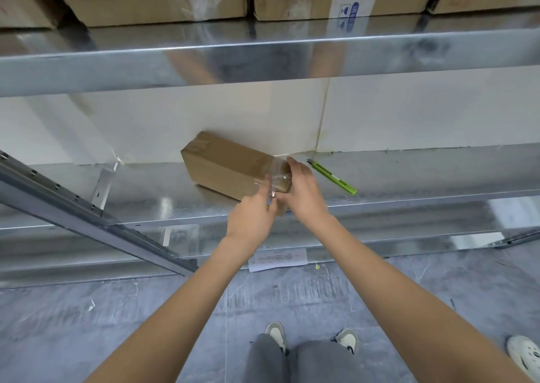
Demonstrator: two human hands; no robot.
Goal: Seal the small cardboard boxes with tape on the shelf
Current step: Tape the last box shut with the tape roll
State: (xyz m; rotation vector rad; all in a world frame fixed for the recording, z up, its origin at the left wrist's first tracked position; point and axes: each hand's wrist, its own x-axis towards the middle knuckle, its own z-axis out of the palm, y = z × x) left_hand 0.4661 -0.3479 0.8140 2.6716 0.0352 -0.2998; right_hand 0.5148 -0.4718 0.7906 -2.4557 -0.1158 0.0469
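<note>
**Trainee:** In the head view, where did I have things at that point?

**Coach:** Your small cardboard box (230, 168) lay on its long side on the metal shelf (409, 175), its near end at the front edge and its far end close to the white panel behind. Clear tape (276, 175) was already wrapped over that near end. Your right hand (304, 191) was curled over the taped end, pressing the tape down. Your left hand (252, 217) was closed around something with blue print, probably the tape roll, though it was too hidden for me to be sure.

**Trainee:** How should I have handled the step?

**Coach:** I judged you were laying the strip over the end flaps. You needed the tape kept taut with the left while the right smoothed it from the seam outward, so no bubbles lifted. The green utility knife (331, 177) lay just right of the box, near enough for cutting.
</note>
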